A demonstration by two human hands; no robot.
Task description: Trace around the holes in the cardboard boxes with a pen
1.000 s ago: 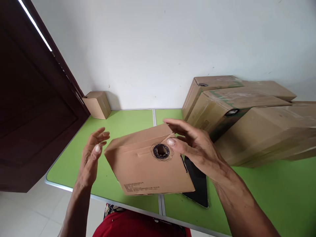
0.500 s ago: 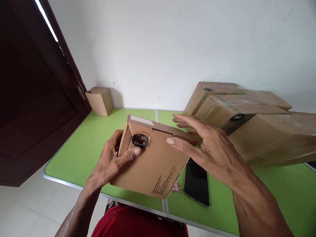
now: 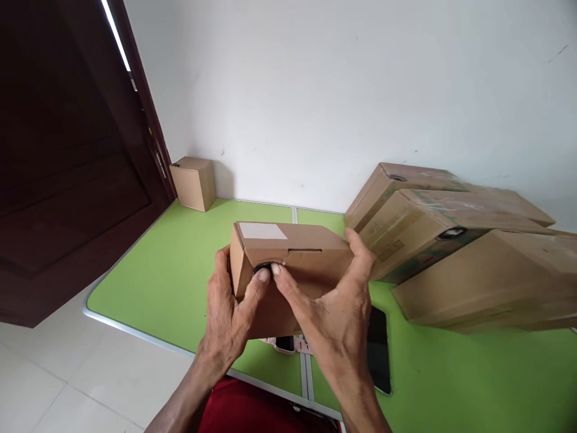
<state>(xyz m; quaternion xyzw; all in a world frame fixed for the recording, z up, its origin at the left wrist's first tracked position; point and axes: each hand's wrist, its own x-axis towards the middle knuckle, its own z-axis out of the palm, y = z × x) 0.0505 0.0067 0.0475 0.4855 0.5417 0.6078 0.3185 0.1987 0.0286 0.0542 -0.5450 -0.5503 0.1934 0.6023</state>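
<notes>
A brown cardboard box [image 3: 293, 249] with a white label on top and a slot is held up above the green table [image 3: 180, 270]. My left hand [image 3: 232, 313] grips its left end, thumb on a dark round hole in the near face. My right hand [image 3: 336, 307] wraps the right end, with its thumb also at that hole. Both hands are closed on the box.
A small cardboard box [image 3: 193, 182] stands at the table's far left corner beside a dark wooden door [image 3: 67, 156]. Several long cardboard boxes [image 3: 451, 234] lie stacked at the right. A black phone [image 3: 378, 355] lies on the table under my right hand.
The box was turned from lying flat to upright with its label on top. My left hand took hold of it, then my right hand closed on its right end.
</notes>
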